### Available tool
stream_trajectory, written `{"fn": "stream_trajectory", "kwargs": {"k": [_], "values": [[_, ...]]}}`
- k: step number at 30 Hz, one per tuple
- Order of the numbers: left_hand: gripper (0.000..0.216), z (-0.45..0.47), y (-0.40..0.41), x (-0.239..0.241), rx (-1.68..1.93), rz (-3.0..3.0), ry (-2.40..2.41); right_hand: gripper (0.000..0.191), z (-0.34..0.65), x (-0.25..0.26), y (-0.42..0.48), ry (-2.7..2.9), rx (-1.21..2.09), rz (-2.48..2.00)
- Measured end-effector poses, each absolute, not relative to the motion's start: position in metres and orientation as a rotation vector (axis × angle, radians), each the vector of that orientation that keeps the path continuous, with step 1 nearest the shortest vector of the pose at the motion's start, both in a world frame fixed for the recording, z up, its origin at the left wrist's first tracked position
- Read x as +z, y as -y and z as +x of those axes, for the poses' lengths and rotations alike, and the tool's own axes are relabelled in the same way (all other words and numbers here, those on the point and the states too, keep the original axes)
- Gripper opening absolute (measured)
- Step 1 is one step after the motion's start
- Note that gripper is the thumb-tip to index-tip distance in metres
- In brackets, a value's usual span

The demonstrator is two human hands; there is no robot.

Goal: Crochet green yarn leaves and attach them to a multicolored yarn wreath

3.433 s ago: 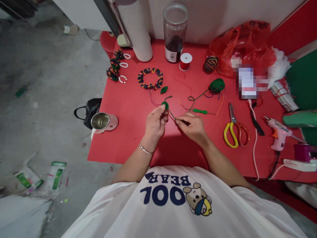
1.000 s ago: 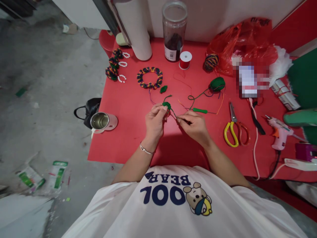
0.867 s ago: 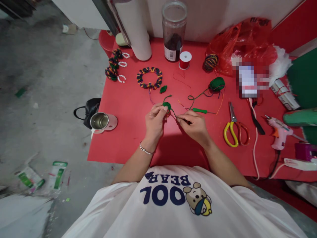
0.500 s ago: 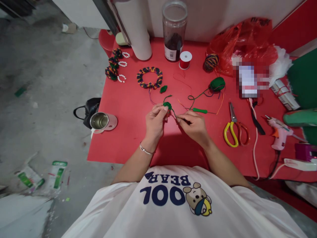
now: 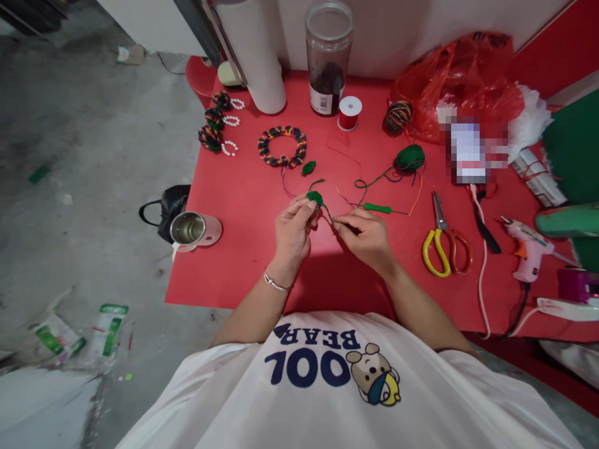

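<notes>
My left hand (image 5: pixel 292 234) pinches a small green crochet piece (image 5: pixel 315 198) above the red table (image 5: pixel 243 249). A green strand runs from that piece to my right hand (image 5: pixel 365 237), whose fingers are closed on a thin hook or needle that is mostly hidden. Green yarn trails from the work to a green yarn ball (image 5: pixel 410 157). A green-handled crochet hook (image 5: pixel 377 207) lies just beyond my right hand. A small green crochet leaf (image 5: pixel 309 167) rests below a multicoloured crochet ring (image 5: pixel 282 146).
Yellow-handled scissors (image 5: pixel 440 246) and a pink glue gun (image 5: pixel 526 252) lie to the right. A jar (image 5: pixel 328 59), red thread spool (image 5: pixel 350 113), multicoloured yarn ball (image 5: pixel 399 116) and red plastic bag (image 5: pixel 463 81) stand at the back. A steel mug (image 5: pixel 191 229) sits at the left edge.
Both hands have stayed almost in place, with only small finger movements on the green piece and strand. The view has shifted slightly.
</notes>
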State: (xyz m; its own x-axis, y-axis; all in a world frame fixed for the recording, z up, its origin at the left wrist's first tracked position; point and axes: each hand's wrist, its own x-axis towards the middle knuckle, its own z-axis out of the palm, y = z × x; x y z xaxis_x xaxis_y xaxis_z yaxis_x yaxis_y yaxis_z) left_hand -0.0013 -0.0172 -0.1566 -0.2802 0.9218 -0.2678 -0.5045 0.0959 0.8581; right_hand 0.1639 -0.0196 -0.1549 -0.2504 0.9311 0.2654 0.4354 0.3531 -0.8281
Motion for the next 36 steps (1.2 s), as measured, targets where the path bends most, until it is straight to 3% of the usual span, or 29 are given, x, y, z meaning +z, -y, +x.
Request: {"fn": "stream_trajectory", "kwargs": {"k": [36], "values": [[0.024, 0.0007, 0.0161, -0.157, 1.515, 0.509, -1.155, 0.018, 0.1639, -0.1548, 0.0206, 1.825, 0.831, -1.203]]}}
